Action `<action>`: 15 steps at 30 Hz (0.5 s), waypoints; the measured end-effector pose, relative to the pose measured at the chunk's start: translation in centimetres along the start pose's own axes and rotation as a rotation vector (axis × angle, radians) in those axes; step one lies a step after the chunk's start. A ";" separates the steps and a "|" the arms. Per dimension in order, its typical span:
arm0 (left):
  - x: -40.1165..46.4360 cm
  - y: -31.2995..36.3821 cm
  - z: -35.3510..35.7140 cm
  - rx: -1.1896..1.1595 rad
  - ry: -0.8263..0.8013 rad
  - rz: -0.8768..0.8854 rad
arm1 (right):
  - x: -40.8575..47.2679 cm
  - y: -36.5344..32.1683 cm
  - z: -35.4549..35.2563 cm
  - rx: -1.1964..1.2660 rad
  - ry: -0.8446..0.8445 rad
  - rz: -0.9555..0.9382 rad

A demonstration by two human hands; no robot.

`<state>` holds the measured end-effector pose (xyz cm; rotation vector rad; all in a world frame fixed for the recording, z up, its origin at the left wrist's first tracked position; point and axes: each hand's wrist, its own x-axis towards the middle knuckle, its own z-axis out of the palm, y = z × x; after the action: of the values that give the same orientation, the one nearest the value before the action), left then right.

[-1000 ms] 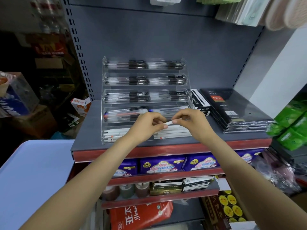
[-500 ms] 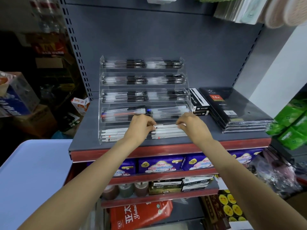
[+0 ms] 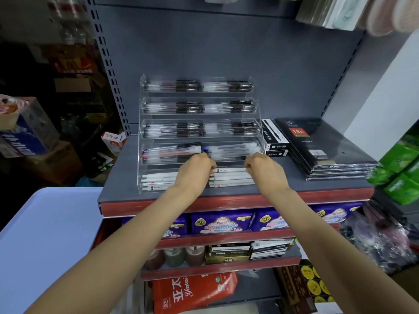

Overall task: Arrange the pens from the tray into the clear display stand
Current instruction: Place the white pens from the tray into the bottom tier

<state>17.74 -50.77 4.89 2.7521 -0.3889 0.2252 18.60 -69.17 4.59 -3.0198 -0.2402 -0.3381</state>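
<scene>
From the head camera, both hands reach into the bottom tier of the clear display stand (image 3: 257,123). The left hand (image 3: 194,169) and right hand (image 3: 263,168), fingers curled, appear to pinch either end of a white pen (image 3: 230,170) atop the white pens (image 3: 233,179) lying there.

White pens (image 3: 233,177) lie flat in clear stand (image 3: 258,109).

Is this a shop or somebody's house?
Most likely a small shop. A clear display stand full of pens sits on a metal shelf, with stacked diaries beside it and packaged goods on the shelves below.
</scene>
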 end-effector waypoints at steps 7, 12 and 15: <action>-0.1 0.0 0.1 0.050 0.017 0.100 | 0.1 -0.3 0.3 -0.020 0.027 0.009; -0.2 0.0 -0.2 0.013 -0.004 0.069 | 0.1 -0.2 0.3 -0.006 0.030 0.013; -0.3 0.0 -0.4 -0.039 -0.002 0.046 | 0.0 0.0 0.3 -0.010 0.016 0.019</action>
<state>17.42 -50.60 5.21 2.7080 -0.4521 0.2239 18.67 -69.12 4.31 -3.0259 -0.2091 -0.3630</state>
